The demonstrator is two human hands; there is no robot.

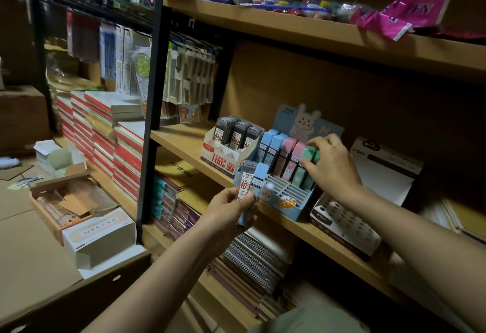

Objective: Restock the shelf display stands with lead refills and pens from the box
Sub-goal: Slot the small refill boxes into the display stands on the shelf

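Carton on the left: an open cardboard box [71, 201] sits low among flattened cardboard, flaps spread; probably the supply box, kept within reach of the shelf.
Notebook stacks: red-edged notebooks [105, 133] are piled beside the black shelf post [152, 111].
Dark refill stand: a white display stand [226, 154] on the wooden shelf [181, 140] holds grey lead refill cases upright, labels facing out so buyers can read them.
Left hand: the left hand [231, 209] grips two refill cases [251, 182], one clear-grey and one blue, held up in front of the shelf, seemingly as waiting stock.
Pastel stand: the blue rabbit stand [286, 196] has blue, pink and green cases in its back rows; the front slots show bare.
Right hand: the right hand [331, 164] pinches the green cases [307, 159] with curled fingers, likely seating or straightening one in its slot.
Pen stand: a white stand with round holes [344, 222] lies just right, unfilled.
Room: dim stockroom, wooden shelves; upper shelf [289, 25] carries bagged goods.
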